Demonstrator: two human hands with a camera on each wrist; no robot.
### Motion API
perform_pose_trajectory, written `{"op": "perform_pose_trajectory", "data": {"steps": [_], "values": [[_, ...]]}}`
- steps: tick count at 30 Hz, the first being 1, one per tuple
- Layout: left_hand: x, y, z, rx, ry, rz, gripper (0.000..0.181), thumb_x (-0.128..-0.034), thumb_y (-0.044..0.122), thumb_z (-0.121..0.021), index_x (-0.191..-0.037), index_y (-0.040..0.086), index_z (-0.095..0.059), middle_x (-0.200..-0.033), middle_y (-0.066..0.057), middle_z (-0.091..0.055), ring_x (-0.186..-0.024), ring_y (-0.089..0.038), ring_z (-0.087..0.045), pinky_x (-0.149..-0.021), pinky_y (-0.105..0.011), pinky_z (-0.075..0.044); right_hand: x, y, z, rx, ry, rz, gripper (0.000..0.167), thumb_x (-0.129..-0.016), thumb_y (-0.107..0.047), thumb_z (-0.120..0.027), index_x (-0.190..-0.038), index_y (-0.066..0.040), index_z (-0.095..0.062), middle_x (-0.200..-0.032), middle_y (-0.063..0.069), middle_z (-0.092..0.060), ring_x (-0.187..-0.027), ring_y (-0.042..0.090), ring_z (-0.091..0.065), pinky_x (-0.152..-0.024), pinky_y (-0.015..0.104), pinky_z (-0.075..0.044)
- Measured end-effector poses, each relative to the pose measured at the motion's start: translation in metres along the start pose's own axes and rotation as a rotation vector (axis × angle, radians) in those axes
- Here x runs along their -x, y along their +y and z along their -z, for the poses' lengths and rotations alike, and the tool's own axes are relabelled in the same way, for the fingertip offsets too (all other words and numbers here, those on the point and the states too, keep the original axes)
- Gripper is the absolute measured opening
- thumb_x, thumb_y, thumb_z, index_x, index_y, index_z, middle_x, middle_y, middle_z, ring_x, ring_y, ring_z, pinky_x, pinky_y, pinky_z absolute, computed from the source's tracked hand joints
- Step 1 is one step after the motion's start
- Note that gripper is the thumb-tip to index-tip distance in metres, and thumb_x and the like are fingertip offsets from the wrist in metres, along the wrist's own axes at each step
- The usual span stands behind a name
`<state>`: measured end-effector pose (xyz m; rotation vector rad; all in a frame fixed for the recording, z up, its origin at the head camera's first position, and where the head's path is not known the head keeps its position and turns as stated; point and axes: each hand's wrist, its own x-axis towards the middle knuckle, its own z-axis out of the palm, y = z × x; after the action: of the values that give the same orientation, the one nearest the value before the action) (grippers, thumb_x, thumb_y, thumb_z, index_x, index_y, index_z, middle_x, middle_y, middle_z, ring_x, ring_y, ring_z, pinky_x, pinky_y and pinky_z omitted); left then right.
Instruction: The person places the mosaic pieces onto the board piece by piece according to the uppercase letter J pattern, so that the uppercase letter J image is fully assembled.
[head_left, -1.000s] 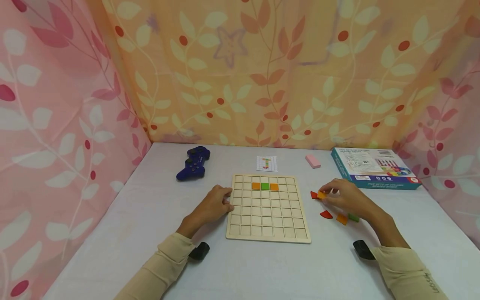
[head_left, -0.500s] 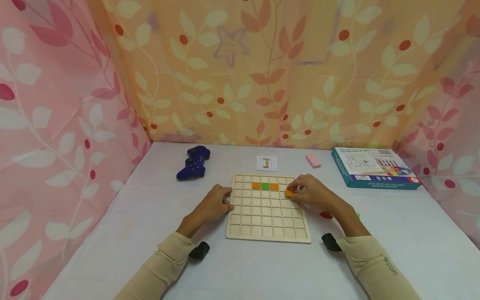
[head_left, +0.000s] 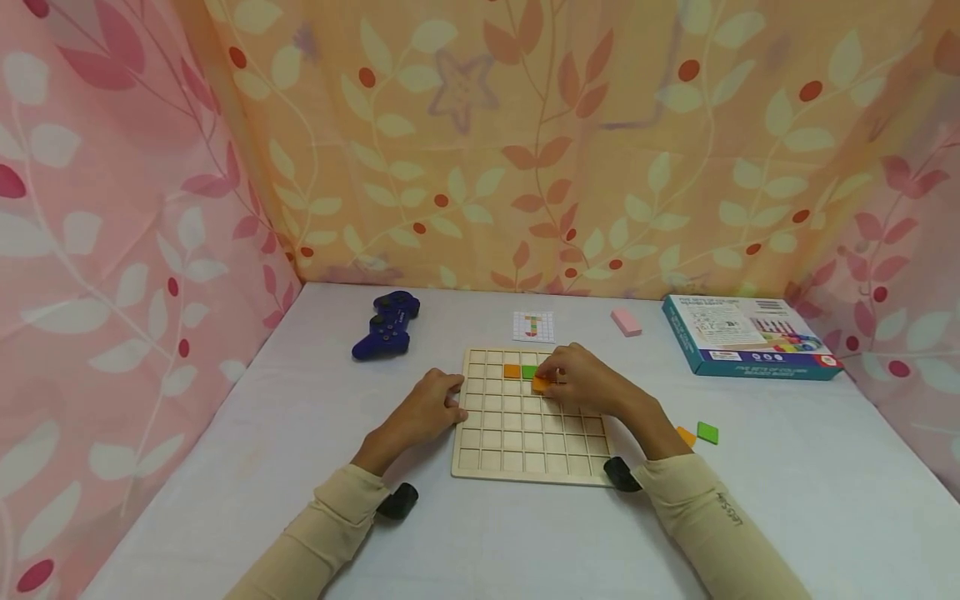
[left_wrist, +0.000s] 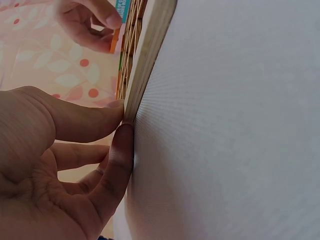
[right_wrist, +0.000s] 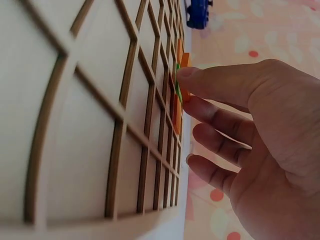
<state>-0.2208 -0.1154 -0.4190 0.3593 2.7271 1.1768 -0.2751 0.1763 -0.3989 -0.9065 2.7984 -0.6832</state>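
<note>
A wooden grid board [head_left: 532, 460] lies on the white table. My left hand [head_left: 422, 410] grips its left edge; in the left wrist view the thumb and a finger of the left hand [left_wrist: 75, 155] pinch the rim. Over the board's upper part, my right hand [head_left: 588, 381] pinches an orange tile [head_left: 540, 386] between thumb and finger, tilted just above the grid in the right wrist view. An orange tile [head_left: 512, 372] and a green tile [head_left: 528, 372] sit side by side in the grid; the tile right of them is mostly hidden by my right hand in the head view.
A green tile [head_left: 707, 432] and an orange one [head_left: 686, 436] lie right of the board, partly behind my right forearm. Behind the board are a small pattern card [head_left: 534, 327] and a pink block [head_left: 626, 322]. A blue controller [head_left: 386, 326] stands back left, a teal-edged box [head_left: 752, 337] back right.
My right hand has carried the orange tile leftward from the loose pieces, across the board's right side, to above the upper middle cells. My left hand has stayed at the board's edge.
</note>
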Motion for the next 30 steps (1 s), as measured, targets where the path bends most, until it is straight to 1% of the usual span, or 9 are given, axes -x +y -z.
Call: {"op": "perform_pose_trajectory", "data": {"steps": [4, 11, 22, 28, 30], "values": [[-0.0005, -0.0006, -0.0005, -0.002, 0.001, -0.002, 0.061, -0.0916, -0.002, -0.078, -0.147, -0.012, -0.054, -0.119, -0.017, -0.058, -0.094, -0.019, -0.058, -0.083, -0.034, -0.053, -0.0053, -0.0044, -0.0036, -0.014, -0.008, 0.009, 0.026, -0.095, -0.016, -0.080, -0.119, -0.007, -0.080, -0.115, 0.005, -0.072, -0.110, 0.026, -0.055, -0.099, 0.045, -0.047], [-0.0005, -0.0006, -0.0010, -0.003, 0.008, -0.010, 0.060, -0.0912, -0.002, -0.079, -0.146, -0.012, -0.055, -0.119, -0.018, -0.059, -0.093, -0.019, -0.058, -0.082, -0.035, -0.053, -0.0081, -0.0067, -0.0074, -0.027, -0.009, -0.007, 0.024, -0.095, -0.015, -0.080, -0.118, -0.008, -0.080, -0.114, 0.003, -0.070, -0.109, 0.025, -0.052, -0.096, 0.043, -0.047], [0.0002, 0.0012, 0.0005, 0.002, -0.003, 0.008, 0.061, -0.0918, -0.002, -0.078, -0.147, -0.011, -0.054, -0.120, -0.017, -0.058, -0.093, -0.018, -0.058, -0.079, -0.031, -0.051, -0.0097, -0.0080, -0.0076, -0.023, -0.015, -0.001, 0.019, -0.094, -0.015, -0.081, -0.112, -0.007, -0.082, -0.108, 0.002, -0.071, -0.106, 0.023, -0.056, -0.096, 0.043, -0.048], [-0.0003, 0.0000, 0.0000, 0.004, 0.002, 0.003, 0.061, -0.0911, -0.002, -0.078, -0.147, -0.012, -0.054, -0.119, -0.017, -0.058, -0.092, -0.019, -0.057, -0.080, -0.033, -0.052, -0.0077, -0.0058, -0.0062, -0.027, -0.026, 0.019, 0.022, -0.094, -0.014, -0.080, -0.115, -0.005, -0.081, -0.109, 0.003, -0.073, -0.105, 0.023, -0.059, -0.096, 0.044, -0.050], [-0.0006, -0.0006, -0.0003, 0.005, 0.005, 0.001, 0.061, -0.0910, -0.002, -0.078, -0.146, -0.012, -0.054, -0.119, -0.018, -0.058, -0.092, -0.019, -0.057, -0.080, -0.034, -0.052, -0.0048, -0.0043, -0.0055, -0.037, -0.026, 0.009, 0.024, -0.094, -0.015, -0.080, -0.117, -0.006, -0.081, -0.110, 0.003, -0.074, -0.105, 0.022, -0.059, -0.096, 0.044, -0.050]]}}
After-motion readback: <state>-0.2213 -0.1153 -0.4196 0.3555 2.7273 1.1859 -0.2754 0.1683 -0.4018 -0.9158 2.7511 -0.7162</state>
